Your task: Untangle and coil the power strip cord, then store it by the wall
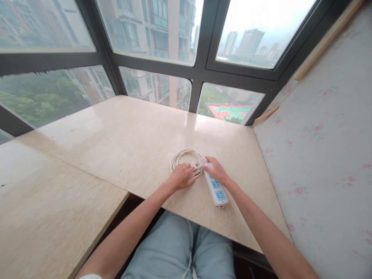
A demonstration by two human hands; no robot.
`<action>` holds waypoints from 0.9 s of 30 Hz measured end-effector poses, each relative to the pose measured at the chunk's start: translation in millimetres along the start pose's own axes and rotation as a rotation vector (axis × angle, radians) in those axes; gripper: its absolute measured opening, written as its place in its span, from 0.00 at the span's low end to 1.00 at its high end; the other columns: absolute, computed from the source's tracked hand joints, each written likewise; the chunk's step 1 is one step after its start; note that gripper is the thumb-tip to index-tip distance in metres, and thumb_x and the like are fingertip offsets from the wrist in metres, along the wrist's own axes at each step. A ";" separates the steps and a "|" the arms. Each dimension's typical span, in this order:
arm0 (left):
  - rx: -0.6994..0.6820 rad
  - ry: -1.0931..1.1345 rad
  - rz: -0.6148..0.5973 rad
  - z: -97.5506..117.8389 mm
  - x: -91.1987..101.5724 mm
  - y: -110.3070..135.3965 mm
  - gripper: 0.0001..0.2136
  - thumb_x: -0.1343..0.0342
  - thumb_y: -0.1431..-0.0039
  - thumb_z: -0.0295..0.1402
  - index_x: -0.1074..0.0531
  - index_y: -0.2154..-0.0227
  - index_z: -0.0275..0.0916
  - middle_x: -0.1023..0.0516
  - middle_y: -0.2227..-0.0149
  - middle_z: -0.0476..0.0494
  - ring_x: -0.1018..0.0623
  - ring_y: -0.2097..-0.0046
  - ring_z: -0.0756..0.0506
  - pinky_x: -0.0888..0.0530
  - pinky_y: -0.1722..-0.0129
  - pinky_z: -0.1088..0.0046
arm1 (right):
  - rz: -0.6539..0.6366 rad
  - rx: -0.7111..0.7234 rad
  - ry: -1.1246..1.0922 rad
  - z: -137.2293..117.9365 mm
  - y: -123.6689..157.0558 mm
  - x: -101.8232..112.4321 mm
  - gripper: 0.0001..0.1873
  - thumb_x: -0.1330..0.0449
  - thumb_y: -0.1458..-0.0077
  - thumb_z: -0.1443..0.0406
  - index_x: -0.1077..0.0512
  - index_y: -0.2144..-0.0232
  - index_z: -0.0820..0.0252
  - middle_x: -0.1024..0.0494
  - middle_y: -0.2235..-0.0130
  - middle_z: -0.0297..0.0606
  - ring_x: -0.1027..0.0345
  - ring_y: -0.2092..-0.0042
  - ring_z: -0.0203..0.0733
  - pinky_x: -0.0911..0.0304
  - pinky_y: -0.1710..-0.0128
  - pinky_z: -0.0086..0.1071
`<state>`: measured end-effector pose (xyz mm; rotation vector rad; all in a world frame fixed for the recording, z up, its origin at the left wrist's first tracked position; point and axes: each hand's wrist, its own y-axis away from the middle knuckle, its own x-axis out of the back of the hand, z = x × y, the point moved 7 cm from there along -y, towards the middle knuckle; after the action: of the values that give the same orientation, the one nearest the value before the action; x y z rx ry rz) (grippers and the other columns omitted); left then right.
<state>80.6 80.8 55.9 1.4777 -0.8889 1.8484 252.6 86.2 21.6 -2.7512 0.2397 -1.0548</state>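
Note:
A white power strip [218,196] with light blue socket faces lies at a slant on the beige stone sill. Its white cord [175,158] is wound into a loose round coil beside the strip's far end. My left hand [181,175], a ring on one finger, is closed on the near side of the coil, by the plug [197,166] with its metal prongs. Wrapped over the far end of the strip, where the cord comes out, is my right hand [215,169]; its palm hides some of the sockets.
Dark-framed windows [199,73] rise along the back of the sill [139,131]. At the right stands a wall [316,166] with flowered paper. A second stone slab [43,205] meets the sill at the left. My legs [168,248] are below the front edge.

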 end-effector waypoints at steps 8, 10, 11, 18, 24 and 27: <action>0.132 0.078 0.072 3.8 -18.0 -13.6 0.11 0.51 0.34 0.37 0.28 0.60 0.36 0.25 0.59 0.36 0.26 0.56 0.41 0.30 0.57 0.65 | 0.050 -0.074 0.095 -5.6 36.4 -1.2 0.30 0.43 0.47 0.58 0.37 0.42 0.59 0.32 0.42 0.48 0.41 0.39 0.49 0.48 0.37 0.47; 0.194 0.083 0.095 10.5 -21.1 -17.0 0.12 0.54 0.33 0.36 0.28 0.60 0.35 0.25 0.58 0.35 0.26 0.55 0.40 0.30 0.57 0.64 | 0.118 -0.112 0.086 -7.4 35.7 -1.9 0.29 0.43 0.47 0.59 0.36 0.43 0.60 0.32 0.43 0.48 0.40 0.40 0.49 0.47 0.37 0.47; 0.221 0.085 0.102 13.8 -22.2 -19.1 0.12 0.54 0.32 0.35 0.28 0.60 0.35 0.26 0.58 0.35 0.26 0.55 0.40 0.30 0.57 0.64 | 0.153 -0.132 0.080 -7.6 34.5 -2.0 0.29 0.43 0.48 0.59 0.36 0.44 0.61 0.31 0.43 0.49 0.40 0.40 0.50 0.47 0.37 0.47; 0.285 0.162 0.104 26.6 -18.6 -31.1 0.10 0.53 0.36 0.31 0.27 0.61 0.34 0.25 0.59 0.33 0.26 0.56 0.39 0.30 0.55 0.63 | 0.271 -0.230 0.077 -2.7 28.9 -0.4 0.25 0.48 0.43 0.58 0.35 0.45 0.63 0.31 0.43 0.51 0.39 0.41 0.50 0.48 0.37 0.46; 0.355 0.195 0.316 -28.4 22.7 -11.4 0.14 0.49 0.39 0.35 0.30 0.52 0.35 0.25 0.53 0.36 0.28 0.48 0.39 0.33 0.47 0.64 | 0.178 -0.157 0.116 -2.4 29.9 3.4 0.31 0.46 0.43 0.53 0.38 0.42 0.65 0.35 0.39 0.54 0.44 0.36 0.51 0.51 0.36 0.48; 0.639 0.126 0.348 -81.1 25.9 1.4 0.22 0.48 0.40 0.36 0.37 0.45 0.33 0.29 0.46 0.30 0.32 0.43 0.36 0.34 0.46 0.60 | 0.134 -0.139 0.125 -1.7 25.5 4.2 0.30 0.45 0.44 0.55 0.37 0.42 0.62 0.35 0.38 0.51 0.45 0.35 0.50 0.52 0.35 0.48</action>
<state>27.9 146.4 68.5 1.6042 -0.5346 2.6241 252.4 60.4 19.7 -2.7456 0.5264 -1.2172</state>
